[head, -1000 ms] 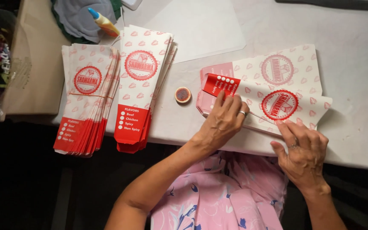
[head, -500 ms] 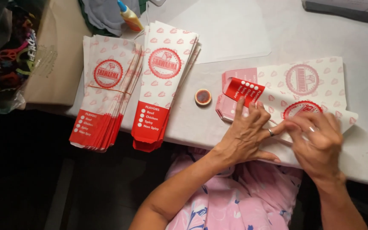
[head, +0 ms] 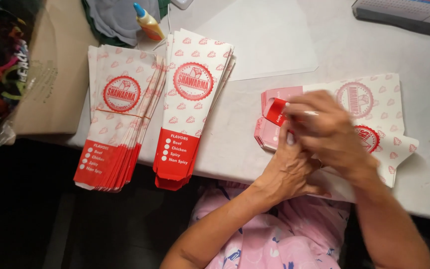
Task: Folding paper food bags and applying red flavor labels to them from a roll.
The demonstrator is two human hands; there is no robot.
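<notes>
Both hands meet over the paper sleeves (head: 374, 107), right hand (head: 332, 132) pinching a red flap (head: 274, 110) just above the flattened left hand (head: 292, 167), sleeves stretching rightward.

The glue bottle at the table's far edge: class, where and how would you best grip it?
Probably around the yellow body of the glue bottle, coming from the right, where bare table lies. It lies tilted with its blue nozzle up-left, so the body is the widest part; grey cloth crowds its left.
</notes>
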